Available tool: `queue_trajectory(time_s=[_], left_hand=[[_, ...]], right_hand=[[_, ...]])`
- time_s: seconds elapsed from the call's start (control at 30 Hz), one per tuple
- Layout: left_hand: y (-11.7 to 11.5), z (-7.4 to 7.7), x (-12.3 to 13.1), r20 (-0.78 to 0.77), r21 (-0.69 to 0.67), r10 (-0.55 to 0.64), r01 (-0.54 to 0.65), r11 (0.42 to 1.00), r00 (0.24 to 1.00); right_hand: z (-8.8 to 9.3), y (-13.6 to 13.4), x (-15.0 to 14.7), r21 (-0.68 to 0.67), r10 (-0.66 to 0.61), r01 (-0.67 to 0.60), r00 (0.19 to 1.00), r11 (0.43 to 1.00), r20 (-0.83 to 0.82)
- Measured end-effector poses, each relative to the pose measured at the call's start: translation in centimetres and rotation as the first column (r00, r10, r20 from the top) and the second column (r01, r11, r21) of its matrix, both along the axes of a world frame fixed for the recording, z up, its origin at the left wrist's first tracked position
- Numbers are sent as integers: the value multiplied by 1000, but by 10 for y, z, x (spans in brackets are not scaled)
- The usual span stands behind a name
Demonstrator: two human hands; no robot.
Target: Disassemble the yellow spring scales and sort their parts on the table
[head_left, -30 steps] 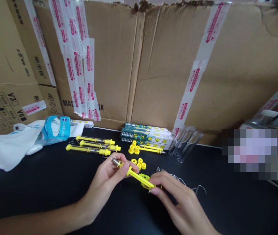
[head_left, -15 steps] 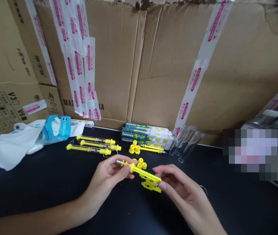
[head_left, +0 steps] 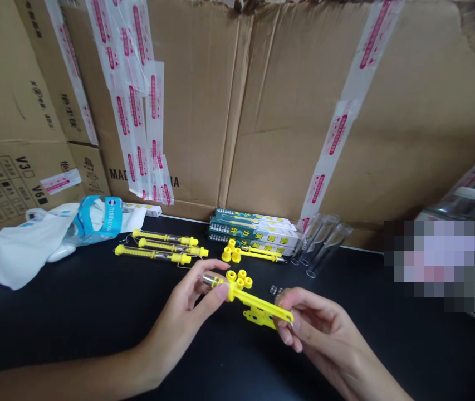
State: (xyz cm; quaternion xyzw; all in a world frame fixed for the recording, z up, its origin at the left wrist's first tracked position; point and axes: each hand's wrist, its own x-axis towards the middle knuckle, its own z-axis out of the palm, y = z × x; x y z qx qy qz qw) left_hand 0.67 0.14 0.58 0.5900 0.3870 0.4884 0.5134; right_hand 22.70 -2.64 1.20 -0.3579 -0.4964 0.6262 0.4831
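Fig.: seen from my remote station, left hand [head_left: 181,323] pinches a yellow spring scale [head_left: 258,301] near its metal end; right hand [head_left: 318,328] closes on the far end, above the black table [head_left: 74,334]. Nearby: 3 more scales [head_left: 153,254], 4 yellow caps [head_left: 239,278], 3 clear tubes [head_left: 321,243], 3 stacked boxes [head_left: 251,231]; carton [head_left: 11,184] reads "V3", "V6"

Backdrop: upright corrugated cardboard cartons [head_left: 287,111] behind black benchtop [head_left: 53,340]; white packing tape [head_left: 153,111] with pink print across seams; even indoor light.
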Motion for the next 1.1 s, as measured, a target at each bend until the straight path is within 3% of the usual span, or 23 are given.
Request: queue_trajectory(time_s=[0.13,0.27,0.4,0.47,0.57,0.7,0.83,1.1], left_hand=[[1,0,0,64,-4,-27,27,1000,998],[0,1,-5,-76,160,-27,39,986,997],[-7,3,-11,-288,378,-168,273,885,943],[-10,4,-11,-354,385,-252,385,839,901],[-12,5,-9,-361,303,-313,428,851,879],[-12,1,-5,-362,282,-217,328,902,907],[-13,-1,-6,-398,374,-100,261,890,912],[-15,2,-10,-533,448,-80,361,818,843]], right_hand=[[0,-2,-2,-44,-11,7,996,999,-89],[-4,-2,-3,-16,39,-42,988,999,-147],[-1,-6,-10,-52,64,-69,994,996,-91],[-1,-9,-15,-50,69,-74,994,996,-87],[-4,-9,-20,-9,80,-82,990,997,-119],[-6,-8,-20,23,-64,66,995,998,-82],[-1,-9,-20,15,-153,153,988,988,15],[0,-11,-21,24,-218,217,973,976,81]])
